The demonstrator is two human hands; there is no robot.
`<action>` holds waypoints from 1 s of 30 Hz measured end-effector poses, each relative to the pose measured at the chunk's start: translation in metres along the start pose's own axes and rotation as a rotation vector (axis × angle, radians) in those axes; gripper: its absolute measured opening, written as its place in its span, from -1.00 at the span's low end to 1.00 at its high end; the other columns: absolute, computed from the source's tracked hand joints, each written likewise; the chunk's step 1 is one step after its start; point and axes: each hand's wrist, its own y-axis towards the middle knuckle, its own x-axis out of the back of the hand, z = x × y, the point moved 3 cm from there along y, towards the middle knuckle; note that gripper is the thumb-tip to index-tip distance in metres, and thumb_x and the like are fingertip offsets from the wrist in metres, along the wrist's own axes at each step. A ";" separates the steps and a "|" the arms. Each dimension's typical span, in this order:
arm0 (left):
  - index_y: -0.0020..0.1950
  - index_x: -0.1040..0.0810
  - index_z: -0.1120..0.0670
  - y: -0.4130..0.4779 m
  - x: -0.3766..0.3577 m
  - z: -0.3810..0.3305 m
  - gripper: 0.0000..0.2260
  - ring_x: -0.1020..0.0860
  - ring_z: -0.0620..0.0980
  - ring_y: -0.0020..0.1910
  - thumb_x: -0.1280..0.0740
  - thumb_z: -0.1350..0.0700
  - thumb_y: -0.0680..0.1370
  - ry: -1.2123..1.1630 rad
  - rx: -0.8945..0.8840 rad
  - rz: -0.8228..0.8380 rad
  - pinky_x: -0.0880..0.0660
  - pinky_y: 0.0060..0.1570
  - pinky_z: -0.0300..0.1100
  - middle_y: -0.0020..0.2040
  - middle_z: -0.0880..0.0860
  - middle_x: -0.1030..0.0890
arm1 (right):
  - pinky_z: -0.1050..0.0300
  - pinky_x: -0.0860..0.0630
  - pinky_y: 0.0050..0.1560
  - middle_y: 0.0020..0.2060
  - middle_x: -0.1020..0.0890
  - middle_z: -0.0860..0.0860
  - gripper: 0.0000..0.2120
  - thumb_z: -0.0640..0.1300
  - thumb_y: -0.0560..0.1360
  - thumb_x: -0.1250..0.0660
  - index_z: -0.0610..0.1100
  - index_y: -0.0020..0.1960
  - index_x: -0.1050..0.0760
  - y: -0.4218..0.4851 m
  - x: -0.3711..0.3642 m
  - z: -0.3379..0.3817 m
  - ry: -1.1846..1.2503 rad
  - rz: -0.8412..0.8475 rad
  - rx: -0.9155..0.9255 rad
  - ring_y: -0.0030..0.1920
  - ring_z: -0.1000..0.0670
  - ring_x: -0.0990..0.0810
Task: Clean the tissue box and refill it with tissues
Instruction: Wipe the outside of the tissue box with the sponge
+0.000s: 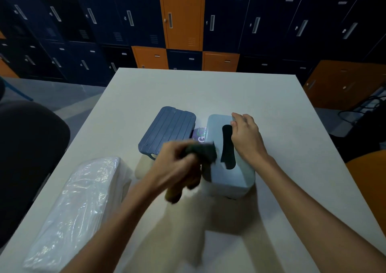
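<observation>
Left hand is gripping a cloth against the box; right hand is pressing on its top, fingers relaxed. Wiping is seemingly underway; wrapped tissues are waiting.

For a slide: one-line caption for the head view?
Left hand holds a dark cloth against the pale blue tissue box while the right hand rests on its top.
</observation>
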 end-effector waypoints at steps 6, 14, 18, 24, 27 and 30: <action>0.28 -0.48 0.04 0.074 -0.030 0.003 -0.75 -0.51 0.04 0.07 -0.17 0.11 0.63 0.470 -0.096 -0.109 -0.36 -0.04 -0.28 0.06 0.07 -0.57 | 0.03 -0.31 0.27 0.30 -0.37 -0.16 -0.60 -0.18 0.62 -0.05 -0.14 0.44 -0.32 -0.003 0.004 0.000 0.051 0.025 -0.023 0.33 -0.18 -0.34; 0.45 -0.38 -0.02 0.009 -0.043 0.029 -0.59 -0.06 -0.17 0.53 -0.16 0.02 0.59 0.582 -0.287 0.034 -0.03 0.48 -0.17 0.46 -0.07 -0.36 | 0.13 -0.26 0.26 0.34 -0.37 -0.16 -0.62 -0.12 0.67 -0.01 -0.18 0.43 -0.33 -0.002 0.006 0.000 0.100 0.033 -0.031 0.33 -0.13 -0.36; 0.42 -0.42 0.03 -0.006 -0.040 0.033 -0.59 -0.13 -0.23 0.50 -0.15 0.01 0.58 0.503 -0.326 0.032 -0.08 0.47 -0.25 0.42 -0.11 -0.40 | 0.09 -0.22 0.38 0.46 -0.31 -0.11 -0.57 -0.10 0.68 0.05 -0.11 0.54 -0.16 -0.004 0.008 -0.003 0.226 0.006 -0.102 0.44 -0.11 -0.28; 0.24 -0.50 0.18 0.064 -0.048 0.019 -0.73 -0.36 -0.06 0.25 -0.17 0.20 0.58 0.632 -0.242 -0.161 -0.36 0.24 -0.13 0.20 0.09 -0.53 | 0.28 -0.26 0.20 0.50 -0.27 -0.08 -0.37 -0.39 0.59 0.01 -0.04 0.58 0.10 -0.007 0.014 -0.004 0.337 -0.027 -0.162 0.44 -0.10 -0.31; 0.08 -0.47 0.19 0.106 -0.053 0.018 -0.81 -0.40 0.05 0.14 -0.15 0.15 0.56 0.780 -0.157 -0.194 -0.38 0.17 0.04 0.08 0.09 -0.53 | 0.13 -0.32 0.29 0.49 -0.28 -0.10 -0.38 -0.33 0.61 0.00 -0.03 0.58 0.13 -0.008 0.013 -0.002 0.347 -0.055 -0.170 0.42 -0.14 -0.33; 0.35 -0.42 0.18 0.122 -0.058 0.020 -0.59 -0.31 0.13 0.40 -0.11 0.07 0.56 0.912 -0.166 -0.072 -0.21 0.35 0.07 0.36 0.10 -0.47 | 0.08 -0.38 0.23 0.45 -0.34 -0.13 -0.45 -0.20 0.66 0.02 0.01 0.58 0.14 -0.006 0.014 -0.001 0.392 -0.096 -0.194 0.37 -0.17 -0.40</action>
